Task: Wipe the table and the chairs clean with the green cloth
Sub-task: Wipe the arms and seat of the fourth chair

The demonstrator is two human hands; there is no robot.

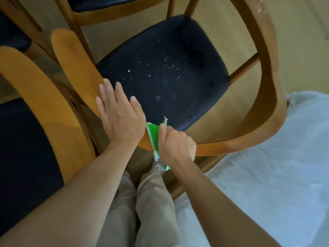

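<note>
**Wooden chair rail under the cloth**

Wood curves round the chair (263, 97), its dark seat (165, 68) speckled white beyond your fingertips. Your left hand (119, 116) lies flat, fingers straight, likely steadying the rail. Beside it, your right hand (175, 143) curls tight round the green cloth (153, 132), pressing it against the rail.

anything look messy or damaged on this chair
Yes. White specks and crumbs are scattered over the dark seat cushion, unwiped so far. The wooden back rail shows pale scuffs near its top end, like chipped finish or residue. The right hand grips the green cloth on the rail; the left hand rests flat beside it.
</note>
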